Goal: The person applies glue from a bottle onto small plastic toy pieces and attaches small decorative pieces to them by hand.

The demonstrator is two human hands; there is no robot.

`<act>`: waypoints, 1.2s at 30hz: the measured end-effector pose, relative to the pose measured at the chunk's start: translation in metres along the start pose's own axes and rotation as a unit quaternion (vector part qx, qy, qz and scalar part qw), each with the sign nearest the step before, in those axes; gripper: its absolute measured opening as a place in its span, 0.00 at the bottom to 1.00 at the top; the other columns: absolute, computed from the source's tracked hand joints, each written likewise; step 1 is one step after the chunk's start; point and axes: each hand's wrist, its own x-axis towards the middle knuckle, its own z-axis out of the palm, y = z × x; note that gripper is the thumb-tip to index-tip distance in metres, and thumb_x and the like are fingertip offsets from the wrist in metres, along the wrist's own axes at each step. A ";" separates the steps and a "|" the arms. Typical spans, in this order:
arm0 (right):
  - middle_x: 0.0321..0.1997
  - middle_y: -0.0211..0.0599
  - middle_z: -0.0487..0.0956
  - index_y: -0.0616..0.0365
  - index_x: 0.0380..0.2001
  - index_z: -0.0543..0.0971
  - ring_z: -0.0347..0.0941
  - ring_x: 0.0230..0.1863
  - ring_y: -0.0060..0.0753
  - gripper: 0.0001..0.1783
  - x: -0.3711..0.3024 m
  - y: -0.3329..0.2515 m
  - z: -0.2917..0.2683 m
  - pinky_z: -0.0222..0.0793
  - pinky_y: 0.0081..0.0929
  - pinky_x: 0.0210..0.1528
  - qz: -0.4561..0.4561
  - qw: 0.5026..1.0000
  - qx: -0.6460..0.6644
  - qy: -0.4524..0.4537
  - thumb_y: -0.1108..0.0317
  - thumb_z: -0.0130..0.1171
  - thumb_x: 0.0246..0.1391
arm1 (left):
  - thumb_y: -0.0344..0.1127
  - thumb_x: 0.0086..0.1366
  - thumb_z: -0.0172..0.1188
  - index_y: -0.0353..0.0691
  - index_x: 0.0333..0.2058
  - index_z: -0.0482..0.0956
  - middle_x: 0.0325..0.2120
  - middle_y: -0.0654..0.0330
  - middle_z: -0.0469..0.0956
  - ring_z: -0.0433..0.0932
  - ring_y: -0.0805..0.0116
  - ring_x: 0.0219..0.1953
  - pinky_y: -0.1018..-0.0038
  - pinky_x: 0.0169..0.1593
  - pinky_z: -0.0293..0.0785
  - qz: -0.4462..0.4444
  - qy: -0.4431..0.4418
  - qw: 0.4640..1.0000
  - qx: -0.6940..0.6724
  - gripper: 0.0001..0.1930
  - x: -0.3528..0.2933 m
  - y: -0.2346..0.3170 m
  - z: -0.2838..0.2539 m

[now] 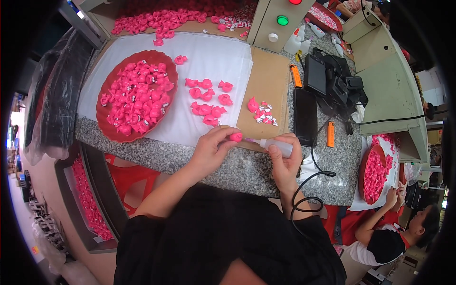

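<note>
Pinched between the fingertips of my left hand [212,149] is a small rounded pink piece [236,137]. My right hand [286,166] is wrapped round a translucent squeeze bottle [280,147], its thin nozzle pointing left at the pink piece. Whether the tip touches it I cannot tell. Just beyond my left hand, several pink pieces [207,109] lie in short rows on white paper [185,134]. A small heap of pink and white bits [266,115] rests on brown cardboard [270,71]. Left of these stands a red scalloped plate [158,56] piled with pink pieces.
A shelf at the back holds more pink pieces [166,20]. At right are a black device [315,73], orange lighters [330,134], white bottles [294,42] and a cable [327,173]. A drawer of pink pieces [90,204] sits lower left. A co-worker [384,242] works at right.
</note>
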 end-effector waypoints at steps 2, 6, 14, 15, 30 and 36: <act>0.35 0.35 0.64 0.64 0.34 0.64 0.63 0.34 0.22 0.11 0.000 0.000 0.000 0.61 0.17 0.36 0.001 1.000 -0.005 -0.001 0.73 0.54 0.48 | 0.22 0.55 0.51 0.34 0.40 0.71 0.34 0.57 0.71 0.72 0.72 0.34 0.79 0.38 0.68 0.025 -0.008 0.999 0.040 0.12 0.001 0.000 -0.002; 0.35 0.36 0.65 0.64 0.34 0.64 0.64 0.34 0.22 0.11 0.001 -0.002 -0.001 0.61 0.17 0.36 -0.007 1.000 -0.002 -0.003 0.73 0.54 0.48 | 0.22 0.55 0.50 0.35 0.41 0.71 0.33 0.57 0.72 0.71 0.70 0.35 0.79 0.39 0.67 0.031 -0.023 0.997 0.062 0.13 0.003 0.001 -0.005; 0.34 0.37 0.65 0.64 0.33 0.65 0.64 0.33 0.24 0.11 0.004 -0.003 -0.003 0.61 0.18 0.36 -0.032 0.999 -0.039 -0.012 0.74 0.54 0.47 | 0.22 0.56 0.48 0.36 0.43 0.70 0.35 0.56 0.71 0.69 0.66 0.38 0.77 0.42 0.64 0.055 -0.075 0.993 0.073 0.14 0.005 0.002 -0.008; 0.34 0.37 0.66 0.64 0.33 0.66 0.64 0.33 0.24 0.11 0.004 -0.004 -0.003 0.61 0.18 0.36 -0.034 0.998 -0.048 -0.017 0.73 0.55 0.47 | 0.22 0.56 0.48 0.36 0.43 0.70 0.35 0.56 0.71 0.69 0.66 0.38 0.77 0.42 0.64 0.055 -0.075 0.993 0.073 0.14 0.005 0.002 -0.008; 0.34 0.38 0.67 0.64 0.35 0.65 0.68 0.31 0.27 0.12 0.005 -0.003 -0.003 0.66 0.20 0.34 -0.006 0.999 0.032 0.020 0.75 0.54 0.47 | 0.23 0.56 0.49 0.35 0.41 0.71 0.34 0.56 0.71 0.70 0.65 0.37 0.77 0.41 0.65 0.055 -0.064 0.993 0.082 0.13 0.004 0.001 -0.007; 0.36 0.41 0.73 0.63 0.39 0.66 0.73 0.35 0.32 0.18 0.019 -0.010 -0.012 0.71 0.25 0.36 0.189 0.922 0.320 0.107 0.79 0.57 0.42 | 0.24 0.56 0.51 0.34 0.41 0.70 0.37 0.59 0.70 0.71 0.73 0.38 0.78 0.43 0.67 -0.013 -0.062 0.998 0.007 0.12 0.003 -0.003 -0.004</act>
